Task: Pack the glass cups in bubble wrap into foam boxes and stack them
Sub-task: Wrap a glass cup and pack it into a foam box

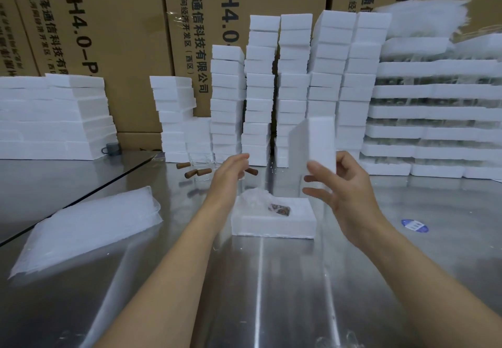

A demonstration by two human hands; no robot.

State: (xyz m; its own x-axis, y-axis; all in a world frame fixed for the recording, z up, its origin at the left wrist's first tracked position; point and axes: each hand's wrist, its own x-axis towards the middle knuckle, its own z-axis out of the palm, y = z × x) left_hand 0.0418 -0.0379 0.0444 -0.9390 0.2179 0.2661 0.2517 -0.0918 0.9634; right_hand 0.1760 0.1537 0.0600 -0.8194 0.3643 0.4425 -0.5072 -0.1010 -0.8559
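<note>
An open white foam box base [273, 224] lies on the metal table in front of me. A bubble-wrapped cup [256, 198] sits in its left part, and a small dark patterned item [281, 209] shows beside the wrap. My right hand [343, 192] holds a white foam lid [312, 149] upright above the base's right end, thumb and fingers on its lower end. My left hand [231, 172] hovers over the base's left side with relaxed fingers, holding nothing.
Tall stacks of closed foam boxes [260, 89] stand behind the base. Foam trays with glass cups [434, 119] are stacked at right, flat foam pieces [51, 116] at left. A bubble-wrap bag pack [87, 228] lies left; brown corks [194, 172] lie near the stacks.
</note>
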